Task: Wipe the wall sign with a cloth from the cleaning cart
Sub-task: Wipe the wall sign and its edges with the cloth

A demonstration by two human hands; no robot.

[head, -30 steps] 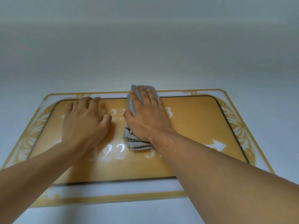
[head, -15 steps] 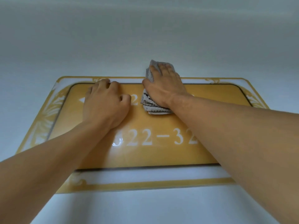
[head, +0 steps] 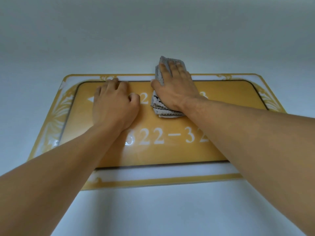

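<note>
A yellow wall sign with white numbers and a pale ornamented border fills the middle of the view. My right hand presses a folded grey cloth flat against the sign's upper middle, and the cloth's top end reaches past the sign's upper edge onto the wall. My left hand lies flat on the sign just left of the cloth, fingertips at the inner dark frame line. Both forearms hide parts of the numbers. The cleaning cart is out of view.
A plain pale grey wall surrounds the sign on all sides. A white arrow on the sign peeks out left of my left hand.
My right hand has slid the cloth upward from the sign's middle to its top edge. My left hand has also moved up, and the lower row of numbers has come into view.
</note>
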